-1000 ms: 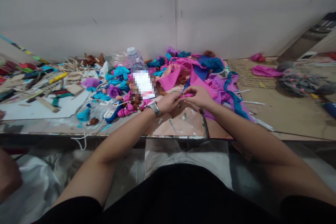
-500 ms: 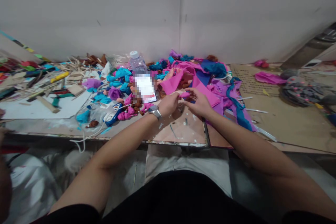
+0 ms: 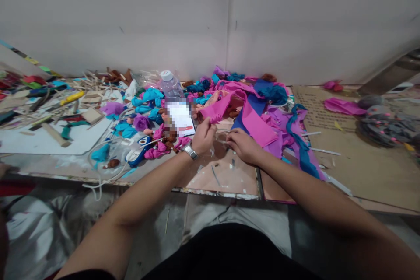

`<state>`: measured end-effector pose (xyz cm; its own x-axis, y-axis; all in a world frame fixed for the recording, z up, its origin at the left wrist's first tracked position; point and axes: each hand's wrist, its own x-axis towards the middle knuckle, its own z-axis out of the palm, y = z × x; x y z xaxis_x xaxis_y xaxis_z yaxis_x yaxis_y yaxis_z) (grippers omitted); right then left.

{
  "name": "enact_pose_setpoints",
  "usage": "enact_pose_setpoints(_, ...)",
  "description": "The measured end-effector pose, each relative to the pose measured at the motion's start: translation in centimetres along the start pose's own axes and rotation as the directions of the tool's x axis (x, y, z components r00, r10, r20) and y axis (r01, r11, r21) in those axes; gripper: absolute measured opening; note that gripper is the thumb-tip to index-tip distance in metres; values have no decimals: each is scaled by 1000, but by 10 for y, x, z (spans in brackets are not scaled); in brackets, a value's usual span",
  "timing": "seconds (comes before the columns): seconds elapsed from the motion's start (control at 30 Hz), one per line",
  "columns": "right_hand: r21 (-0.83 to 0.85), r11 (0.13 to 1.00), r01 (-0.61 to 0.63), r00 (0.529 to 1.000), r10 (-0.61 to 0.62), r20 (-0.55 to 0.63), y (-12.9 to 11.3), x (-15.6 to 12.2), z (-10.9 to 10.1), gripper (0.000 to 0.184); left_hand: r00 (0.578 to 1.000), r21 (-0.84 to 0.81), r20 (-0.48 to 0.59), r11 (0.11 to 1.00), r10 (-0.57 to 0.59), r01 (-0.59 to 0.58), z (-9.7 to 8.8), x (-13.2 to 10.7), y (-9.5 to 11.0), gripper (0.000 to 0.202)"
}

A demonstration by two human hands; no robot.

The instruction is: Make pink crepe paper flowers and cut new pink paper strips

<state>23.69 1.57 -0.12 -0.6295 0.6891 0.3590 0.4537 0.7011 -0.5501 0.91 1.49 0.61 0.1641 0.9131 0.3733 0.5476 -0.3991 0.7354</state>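
My left hand (image 3: 203, 138), with a metal watch (image 3: 190, 151) on the wrist, is closed around a small gathered piece of pink crepe paper (image 3: 215, 117) that sticks out above the fingers. To its right, my right hand (image 3: 242, 144) is apart from it, with thumb and fingers pinched together. Whatever is between those fingertips is too small to make out. A pale ring-shaped item (image 3: 222, 132), perhaps a tape roll, lies on the table between the hands. Folded pink paper strips (image 3: 259, 124) lie just beyond my right hand.
Crumpled blue, purple, pink and brown paper pieces lie left around a phone (image 3: 180, 118), a clear bottle (image 3: 170, 84) and a blue-and-white corded device (image 3: 138, 151). Wood scraps (image 3: 95, 96) and a yellow-handled tool (image 3: 72, 97) are farther left. Brown cardboard (image 3: 328, 140) lies right.
My hands have moved apart, the left one leftward with the pink paper. My right hand has lowered slightly and its fingers have come together. The view has shifted a little.
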Motion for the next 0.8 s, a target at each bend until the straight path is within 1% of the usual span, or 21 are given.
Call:
enact_pose_setpoints(0.03, 23, 1000, 5, 1000, -4, -27, 0, -1, 0, 10, 999, -7, -39, 1000, 0, 0, -2, 0, 2, 24)
enact_pose_setpoints(0.07, 43, 999, 16, 998, -14, -59, 1, -2, -1, 12, 999, -2, -50, 1000, 3, -3, -3, -1, 5, 27)
enact_pose_setpoints(0.1, 57, 998, 39, 996, -34, -86, 2, -3, -1, 16, 999, -13, -37, 1000, -2, 1, -4, -1, 7, 33)
enact_pose_setpoints(0.17, 72, 993, 95, 985, -84, -148, 4, -4, -1, 23, 1000, -87, 14, 996, -19, 20, -3, -1, 10, 54)
enact_pose_setpoints(0.23, 77, 984, 163, 967, -144, -211, 5, -5, -2, 27, 995, -228, 97, 973, -21, 42, -1, -2, 11, 74)
enact_pose_setpoints(0.3, 87, 974, 211, 945, -180, -275, 5, -5, -3, 30, 986, -383, 166, 922, 3, 62, 2, -3, 10, 86)
enact_pose_setpoints(0.37, 118, 969, 217, 927, -167, -335, 3, -5, -4, 35, 978, -485, 207, 868, -6, 108, 6, -5, 10, 92)
enact_pose_setpoints(0.43, 157, 966, 206, 919, -136, -370, 1, -7, -6, 37, 975, -559, 219, 814, -39, 158, 8, -6, 11, 89)
enact_pose_setpoints(0.5, 184, 962, 202, 921, -123, -369, -1, -9, -8, 33, 974, -606, 217, 774, -58, 181, 9, -7, 13, 85)
enact_pose_setpoints(0.57, 201, 960, 193, 929, -113, -352, -2, -11, -9, 27, 974, -614, 214, 766, -71, 191, 8, -7, 16, 81)
enact_pose_setpoints(0.63, 213, 962, 173, 936, -93, -338, -4, -12, -11, 23, 972, -623, 215, 754, -92, 209, 6, -7, 20, 69)
enact_pose_setpoints(0.7, 216, 962, 168, 937, -88, -337, -6, -13, -12, 21, 972, -583, 206, 784, -110, 212, 4, -8, 23, 59)
enact_pose_setpoints(0.77, 215, 958, 189, 930, -104, -352, -8, -13, -14, 20, 978, -515, 187, 840, -88, 174, 3, -9, 23, 51)
enact_pose_setpoints(0.8, 217, 957, 195, 927, -108, -358, -9, -13, -14, 20, 979, -477, 180, 862, -94, 170, 2, -10, 23, 46)
